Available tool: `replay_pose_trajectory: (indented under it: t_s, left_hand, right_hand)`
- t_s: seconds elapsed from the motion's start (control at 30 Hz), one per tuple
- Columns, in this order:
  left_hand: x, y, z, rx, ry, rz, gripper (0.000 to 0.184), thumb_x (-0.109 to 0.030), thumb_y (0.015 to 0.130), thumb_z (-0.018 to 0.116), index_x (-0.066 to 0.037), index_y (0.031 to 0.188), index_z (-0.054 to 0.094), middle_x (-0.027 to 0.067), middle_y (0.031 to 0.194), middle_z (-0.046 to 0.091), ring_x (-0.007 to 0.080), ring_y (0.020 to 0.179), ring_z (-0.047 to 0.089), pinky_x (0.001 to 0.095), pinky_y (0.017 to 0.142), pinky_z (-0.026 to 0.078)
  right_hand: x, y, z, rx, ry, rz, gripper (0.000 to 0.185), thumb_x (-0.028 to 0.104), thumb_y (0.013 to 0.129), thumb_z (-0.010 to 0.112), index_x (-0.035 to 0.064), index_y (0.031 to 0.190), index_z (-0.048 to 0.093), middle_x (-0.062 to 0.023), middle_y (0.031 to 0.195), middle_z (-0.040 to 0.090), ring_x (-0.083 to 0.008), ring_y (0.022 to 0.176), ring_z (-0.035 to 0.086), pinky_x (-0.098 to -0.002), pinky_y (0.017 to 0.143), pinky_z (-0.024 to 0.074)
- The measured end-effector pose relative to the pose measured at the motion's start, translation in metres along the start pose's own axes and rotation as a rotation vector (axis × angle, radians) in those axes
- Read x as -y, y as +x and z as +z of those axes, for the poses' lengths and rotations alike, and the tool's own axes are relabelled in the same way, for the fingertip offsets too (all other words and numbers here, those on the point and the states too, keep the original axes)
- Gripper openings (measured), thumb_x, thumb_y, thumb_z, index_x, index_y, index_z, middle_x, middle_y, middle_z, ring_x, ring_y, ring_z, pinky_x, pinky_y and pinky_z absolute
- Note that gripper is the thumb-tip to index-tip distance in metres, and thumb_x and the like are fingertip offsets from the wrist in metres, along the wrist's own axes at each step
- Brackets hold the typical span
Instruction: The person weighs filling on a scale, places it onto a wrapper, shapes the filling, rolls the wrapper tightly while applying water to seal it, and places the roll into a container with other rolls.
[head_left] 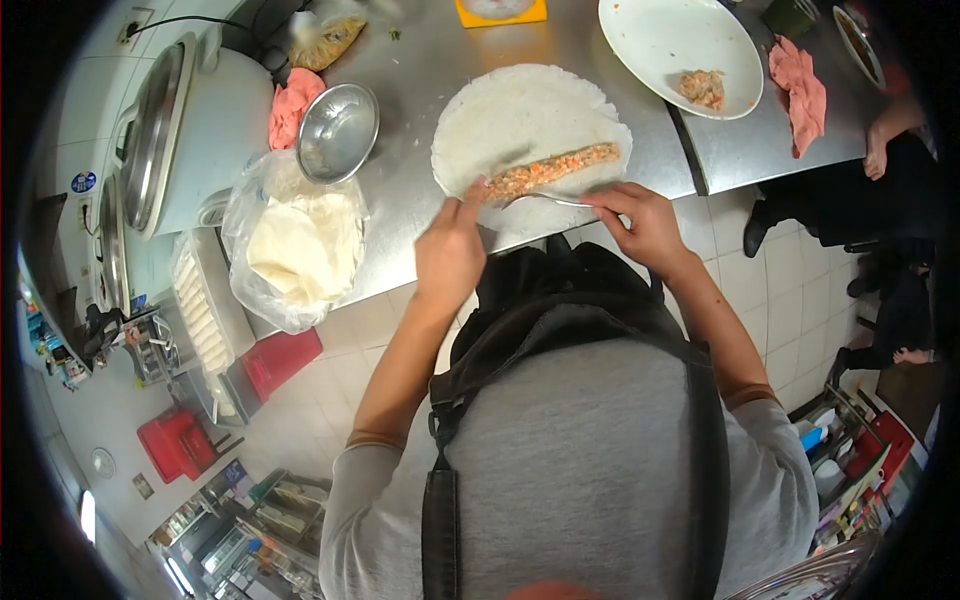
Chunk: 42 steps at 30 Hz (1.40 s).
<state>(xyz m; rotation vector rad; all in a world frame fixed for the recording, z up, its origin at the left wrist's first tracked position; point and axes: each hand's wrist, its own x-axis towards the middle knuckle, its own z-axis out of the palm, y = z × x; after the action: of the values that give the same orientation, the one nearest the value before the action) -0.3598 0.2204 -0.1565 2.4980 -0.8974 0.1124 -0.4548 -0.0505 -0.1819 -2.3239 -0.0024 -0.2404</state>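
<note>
The filling (pixel 555 172) lies in a strip on the flat, unrolled wrapper (pixel 520 110) at the table's (pixel 400 215) near edge, the half-curled left hand (pixel 450 250) at one end, its grip unclear, the right hand (pixel 645 225) pinching a spoon (pixel 560 199).

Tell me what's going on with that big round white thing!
Somebody has a big, flat white sheet on the metal table, with a long strip of orange-flecked filling across the near side. Their right hand holds a shiny metal utensil beside the strip. Their left hand has its fingers at the strip's left end. More filling sits in the white dish.
</note>
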Motion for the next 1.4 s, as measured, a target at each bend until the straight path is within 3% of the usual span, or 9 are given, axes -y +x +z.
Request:
replay_pose_trajectory:
  t_s: [0.1, 0.37, 0.5, 0.7, 0.77, 0.97, 1.13, 1.27, 1.4]
  left_hand:
    - [-0.007, -0.01, 0.014, 0.026, 0.087, 0.023, 0.067, 0.009, 0.077, 0.06, -0.008, 0.141, 0.061, 0.0149, 0.09, 0.063, 0.0336, 0.075, 0.066, 0.0446, 0.063, 0.055]
    - [-0.032, 0.007, 0.021, 0.113, 0.066, 0.025, 0.071, 0.01, 0.076, 0.059, -0.005, 0.145, 0.055, 0.0185, 0.098, 0.063, 0.0368, 0.083, 0.068, 0.0445, 0.068, 0.058]
    - [-0.043, 0.021, 0.014, 0.116, -0.027, -0.035, 0.07, 0.012, 0.076, 0.056, -0.006, 0.143, 0.058, 0.0218, 0.111, 0.067, 0.0402, 0.087, 0.069, 0.0461, 0.073, 0.058]
    - [-0.052, 0.029, 0.021, 0.203, -0.051, 0.008, 0.069, 0.012, 0.077, 0.057, -0.005, 0.144, 0.056, 0.023, 0.116, 0.067, 0.0415, 0.092, 0.069, 0.0465, 0.076, 0.058]
    - [-0.051, 0.039, 0.022, 0.198, -0.08, -0.08, 0.071, 0.012, 0.077, 0.057, -0.006, 0.145, 0.056, 0.0238, 0.118, 0.066, 0.0425, 0.094, 0.069, 0.0479, 0.079, 0.058]
    - [-0.049, 0.039, 0.032, 0.109, -0.108, 0.112, 0.07, 0.012, 0.078, 0.057, -0.008, 0.145, 0.057, 0.0225, 0.113, 0.067, 0.0424, 0.093, 0.069, 0.0479, 0.078, 0.058]
    - [-0.016, 0.036, -0.007, 0.164, -0.003, -0.145, 0.065, 0.011, 0.081, 0.055, -0.01, 0.142, 0.06, 0.0191, 0.101, 0.068, 0.0398, 0.083, 0.069, 0.0469, 0.073, 0.057]
    - [-0.014, 0.01, 0.012, 0.081, -0.012, 0.035, 0.062, 0.009, 0.083, 0.057, -0.012, 0.142, 0.061, 0.0171, 0.098, 0.066, 0.0379, 0.08, 0.068, 0.0474, 0.072, 0.056]
    - [-0.006, 0.001, -0.014, 0.116, -0.066, -0.047, 0.064, 0.01, 0.083, 0.056, -0.011, 0.142, 0.061, 0.016, 0.094, 0.064, 0.037, 0.078, 0.066, 0.0467, 0.071, 0.055]
  right_hand:
    - [-0.008, -0.003, -0.002, -0.108, -0.066, -0.02, 0.017, 0.013, 0.092, 0.072, 0.0147, 0.107, 0.078, -0.0092, 0.092, 0.072, -0.0297, 0.081, 0.069, -0.038, 0.07, 0.0549]
    - [-0.02, -0.013, -0.026, -0.099, 0.008, 0.082, 0.017, 0.01, 0.092, 0.071, 0.0135, 0.107, 0.079, -0.0088, 0.09, 0.073, -0.028, 0.079, 0.069, -0.0364, 0.07, 0.0543]
    - [-0.028, -0.019, -0.041, -0.059, 0.095, 0.19, 0.018, 0.009, 0.092, 0.072, 0.0124, 0.108, 0.079, -0.0088, 0.089, 0.074, -0.0261, 0.079, 0.069, -0.0349, 0.07, 0.0535]
    - [-0.032, -0.023, -0.044, -0.112, 0.079, 0.161, 0.019, 0.007, 0.092, 0.071, 0.0113, 0.109, 0.079, -0.0096, 0.09, 0.074, -0.0257, 0.079, 0.069, -0.0343, 0.073, 0.0534]
    - [-0.035, -0.022, -0.049, -0.107, 0.092, 0.171, 0.019, 0.006, 0.092, 0.071, 0.0108, 0.108, 0.079, -0.0098, 0.09, 0.074, -0.0257, 0.08, 0.069, -0.0343, 0.073, 0.0534]
    - [-0.05, -0.025, -0.069, -0.124, 0.006, 0.153, 0.018, 0.004, 0.092, 0.07, 0.0075, 0.107, 0.078, -0.01, 0.092, 0.074, -0.0262, 0.084, 0.07, -0.0339, 0.075, 0.0539]
    - [-0.037, -0.028, -0.042, -0.065, 0.13, 0.129, 0.018, 0.007, 0.091, 0.071, 0.0109, 0.107, 0.079, -0.011, 0.097, 0.075, -0.0289, 0.086, 0.072, -0.0358, 0.077, 0.0557]
    - [-0.01, -0.014, -0.013, -0.063, 0.003, 0.108, 0.018, 0.009, 0.091, 0.072, 0.0134, 0.107, 0.079, -0.0112, 0.098, 0.076, -0.0296, 0.089, 0.073, -0.0369, 0.076, 0.0569]
    - [-0.025, -0.018, -0.025, -0.076, 0.13, 0.151, 0.015, 0.011, 0.091, 0.072, 0.0127, 0.105, 0.079, -0.0106, 0.097, 0.075, -0.03, 0.086, 0.072, -0.0372, 0.074, 0.0566]
